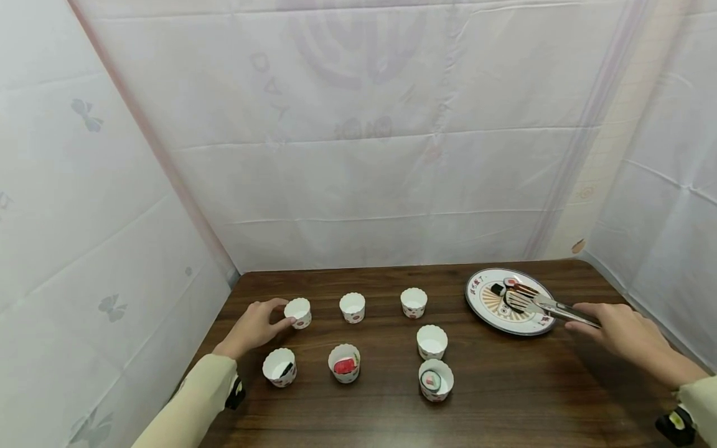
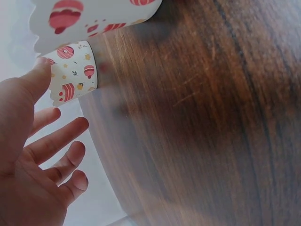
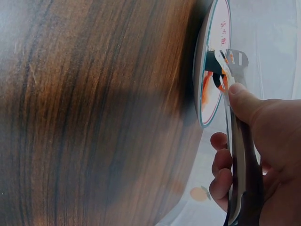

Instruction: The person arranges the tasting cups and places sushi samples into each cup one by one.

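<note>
My left hand holds a white paper baking cup between thumb and index finger, at the back left of the table. In the left wrist view, the thumb lies at the scalloped rim of that printed cup; the other fingers extend loosely. My right hand grips metal tongs by the handles. Their slotted ends are over small sushi pieces on a round printed plate. In the right wrist view, the tongs reach the food, but whether they clasp a piece is unclear.
Two more cups, a middle one and a right one, stand in the back row. Nearer are a cup with a dark piece, one with a red piece, one with a roll, and another cup.
</note>
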The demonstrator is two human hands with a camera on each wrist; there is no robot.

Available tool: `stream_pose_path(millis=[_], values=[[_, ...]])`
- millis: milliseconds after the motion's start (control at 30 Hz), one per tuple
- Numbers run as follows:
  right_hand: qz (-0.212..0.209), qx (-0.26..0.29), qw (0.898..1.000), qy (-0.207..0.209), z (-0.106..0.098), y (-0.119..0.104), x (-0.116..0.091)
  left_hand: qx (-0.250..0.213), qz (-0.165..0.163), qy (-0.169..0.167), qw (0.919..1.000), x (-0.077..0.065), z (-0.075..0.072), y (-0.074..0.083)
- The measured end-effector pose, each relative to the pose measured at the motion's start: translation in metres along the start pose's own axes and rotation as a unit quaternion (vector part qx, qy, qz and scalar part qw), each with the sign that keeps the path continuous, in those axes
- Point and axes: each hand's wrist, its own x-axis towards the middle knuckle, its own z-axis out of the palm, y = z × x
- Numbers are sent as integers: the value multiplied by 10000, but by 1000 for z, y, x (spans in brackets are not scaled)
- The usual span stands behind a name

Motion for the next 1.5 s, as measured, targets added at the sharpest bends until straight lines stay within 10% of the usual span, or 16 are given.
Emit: stream_pose_path(millis=[1500], values=[[-291,-527,9980,183,-17,3,9,-181,62,-55,9998,2,4,-4]])
